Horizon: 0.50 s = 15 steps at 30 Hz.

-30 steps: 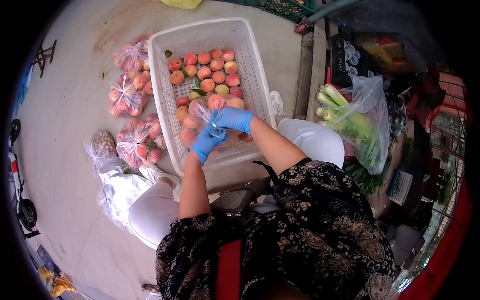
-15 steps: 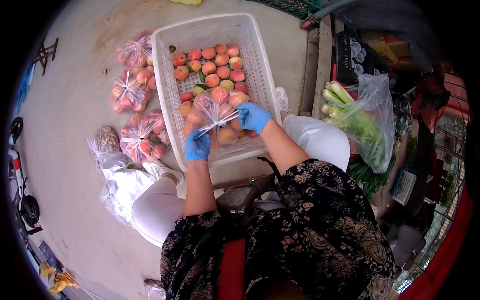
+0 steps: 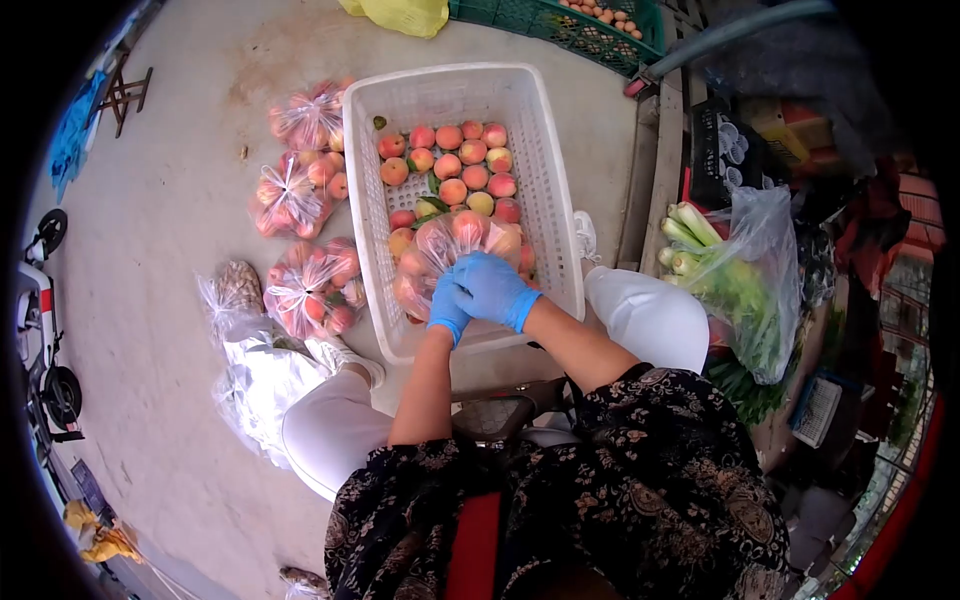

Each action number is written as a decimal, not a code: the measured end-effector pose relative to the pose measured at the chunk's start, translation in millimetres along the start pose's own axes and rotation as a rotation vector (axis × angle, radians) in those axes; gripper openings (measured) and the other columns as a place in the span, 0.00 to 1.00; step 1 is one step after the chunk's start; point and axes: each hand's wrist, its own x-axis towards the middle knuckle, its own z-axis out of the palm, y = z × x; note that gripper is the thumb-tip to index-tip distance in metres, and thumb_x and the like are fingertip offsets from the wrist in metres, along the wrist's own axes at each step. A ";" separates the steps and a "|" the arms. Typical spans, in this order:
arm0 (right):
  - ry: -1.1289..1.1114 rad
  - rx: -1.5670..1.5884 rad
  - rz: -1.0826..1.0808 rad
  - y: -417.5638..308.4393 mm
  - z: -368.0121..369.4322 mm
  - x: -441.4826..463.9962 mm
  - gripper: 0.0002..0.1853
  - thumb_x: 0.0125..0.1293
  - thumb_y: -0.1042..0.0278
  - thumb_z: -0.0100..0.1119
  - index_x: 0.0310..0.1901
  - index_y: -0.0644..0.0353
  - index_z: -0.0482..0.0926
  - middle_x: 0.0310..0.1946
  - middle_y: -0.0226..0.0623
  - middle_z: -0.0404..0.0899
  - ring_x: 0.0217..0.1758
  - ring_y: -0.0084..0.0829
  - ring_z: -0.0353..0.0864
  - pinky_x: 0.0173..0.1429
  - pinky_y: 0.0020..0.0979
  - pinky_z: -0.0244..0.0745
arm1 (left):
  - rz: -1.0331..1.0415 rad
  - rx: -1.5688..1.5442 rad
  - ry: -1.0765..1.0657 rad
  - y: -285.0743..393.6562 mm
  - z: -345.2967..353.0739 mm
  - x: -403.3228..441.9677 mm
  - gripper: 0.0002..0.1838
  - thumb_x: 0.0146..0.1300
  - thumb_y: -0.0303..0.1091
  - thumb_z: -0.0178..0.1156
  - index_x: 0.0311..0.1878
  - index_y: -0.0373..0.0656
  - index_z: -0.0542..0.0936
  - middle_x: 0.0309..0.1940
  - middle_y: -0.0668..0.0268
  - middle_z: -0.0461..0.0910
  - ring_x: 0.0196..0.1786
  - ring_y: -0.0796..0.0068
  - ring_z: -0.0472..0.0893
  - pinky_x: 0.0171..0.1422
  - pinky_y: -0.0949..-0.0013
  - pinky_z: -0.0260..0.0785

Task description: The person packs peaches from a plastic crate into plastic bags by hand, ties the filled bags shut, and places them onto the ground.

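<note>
A clear plastic bag of peaches (image 3: pixel 424 262) rests in the near end of a white plastic crate (image 3: pixel 552 190), on top of loose peaches (image 3: pixel 472 152). My left hand (image 3: pixel 447 308) and my right hand (image 3: pixel 497 289), both in blue gloves, meet over the gathered top of this bag. The right one overlaps the left, and their fingers are closed at the bag's neck. Exactly what each set of fingertips pinches is hidden. A few green leaves (image 3: pixel 434 203) lie among the loose fruit.
Tied bags of peaches (image 3: pixel 292 195) sit on the floor left of the crate, with crumpled clear plastic bags (image 3: pixel 250 375) nearer my leg. To the right are leeks in a bag (image 3: pixel 745 285). A green crate (image 3: pixel 540 22) and a yellow bag (image 3: pixel 405 14) stand beyond.
My hands have come together over the bag's neck; before, they were apart, pulling its white handle ends outward. The view has shifted, showing more of the green crate at the top.
</note>
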 end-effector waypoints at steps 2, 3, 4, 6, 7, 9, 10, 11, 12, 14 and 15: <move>0.021 0.011 0.015 -13.0 2.6 -2.7 0.11 0.56 0.64 0.52 0.27 0.64 0.77 0.29 0.44 0.75 0.36 0.44 0.75 0.40 0.35 0.71 | -0.151 -0.237 0.086 -23.2 7.4 -0.9 0.11 0.61 0.35 0.50 0.42 0.43 0.77 0.40 0.62 0.77 0.44 0.67 0.73 0.50 0.70 0.67; 0.035 0.012 0.022 -15.8 2.6 -4.4 0.11 0.55 0.64 0.52 0.28 0.64 0.77 0.30 0.44 0.75 0.37 0.45 0.75 0.41 0.35 0.70 | -0.219 -0.359 0.125 -37.5 10.8 -2.4 0.11 0.61 0.37 0.50 0.39 0.43 0.77 0.37 0.62 0.77 0.41 0.67 0.73 0.48 0.69 0.67; 0.186 0.077 0.095 -19.0 3.5 -10.9 0.11 0.55 0.64 0.52 0.28 0.64 0.77 0.29 0.44 0.75 0.36 0.45 0.75 0.41 0.35 0.71 | -0.287 -0.481 0.158 -51.1 13.6 -4.8 0.11 0.62 0.39 0.50 0.37 0.43 0.77 0.35 0.63 0.77 0.37 0.67 0.74 0.47 0.68 0.68; 0.481 0.218 0.246 -24.3 2.4 -32.6 0.11 0.55 0.64 0.52 0.29 0.64 0.78 0.27 0.44 0.75 0.33 0.44 0.75 0.40 0.35 0.72 | -0.436 -0.732 0.205 -63.8 16.3 -2.6 0.14 0.62 0.43 0.49 0.32 0.44 0.78 0.30 0.64 0.78 0.31 0.67 0.74 0.44 0.66 0.68; 0.322 0.191 0.382 -28.6 -11.0 -44.9 0.12 0.56 0.63 0.52 0.31 0.65 0.77 0.26 0.43 0.76 0.33 0.42 0.76 0.39 0.35 0.72 | -0.475 -1.020 0.328 -48.3 11.6 2.8 0.14 0.62 0.43 0.48 0.28 0.46 0.76 0.26 0.66 0.76 0.29 0.69 0.73 0.42 0.68 0.68; -0.037 0.488 0.793 -30.1 -31.6 -73.9 0.17 0.60 0.57 0.51 0.34 0.66 0.77 0.26 0.43 0.77 0.32 0.36 0.79 0.38 0.35 0.74 | -0.534 -1.515 0.491 -26.2 8.9 6.2 0.15 0.62 0.44 0.47 0.22 0.49 0.71 0.19 0.71 0.71 0.25 0.73 0.71 0.39 0.70 0.67; -0.244 0.818 1.052 -28.8 -35.5 -87.8 0.20 0.61 0.53 0.51 0.35 0.66 0.77 0.26 0.43 0.78 0.32 0.34 0.79 0.38 0.35 0.75 | -0.552 -1.717 0.544 -21.6 9.3 7.0 0.16 0.62 0.44 0.46 0.20 0.51 0.68 0.16 0.73 0.68 0.23 0.75 0.69 0.37 0.72 0.66; -0.374 0.952 1.179 -20.8 -29.4 -105.7 0.23 0.61 0.49 0.51 0.39 0.67 0.76 0.30 0.46 0.78 0.34 0.35 0.80 0.40 0.36 0.75 | -0.539 -1.834 0.519 -24.1 6.6 7.5 0.16 0.62 0.44 0.46 0.19 0.53 0.65 0.15 0.75 0.65 0.21 0.76 0.67 0.35 0.73 0.65; -0.511 1.084 1.299 -11.9 -18.4 -119.5 0.27 0.61 0.44 0.51 0.43 0.67 0.74 0.35 0.49 0.79 0.37 0.36 0.80 0.42 0.36 0.75 | -0.518 -1.949 0.497 -27.4 4.7 11.6 0.17 0.62 0.44 0.45 0.17 0.54 0.61 0.13 0.77 0.62 0.19 0.78 0.65 0.33 0.75 0.64; -0.371 1.253 1.458 -14.8 -1.9 -130.5 0.30 0.61 0.43 0.50 0.49 0.67 0.70 0.41 0.51 0.76 0.42 0.41 0.79 0.47 0.37 0.74 | -0.350 -1.540 0.518 -61.2 21.4 29.0 0.08 0.63 0.38 0.46 0.36 0.47 0.73 0.26 0.71 0.74 0.30 0.75 0.74 0.38 0.74 0.70; -0.297 1.345 1.534 -14.1 9.0 -134.9 0.32 0.61 0.43 0.50 0.52 0.67 0.68 0.45 0.53 0.75 0.44 0.43 0.78 0.50 0.37 0.74 | -0.407 -1.629 0.557 -49.6 16.2 28.3 0.07 0.63 0.38 0.46 0.32 0.48 0.71 0.24 0.72 0.71 0.28 0.76 0.71 0.35 0.74 0.67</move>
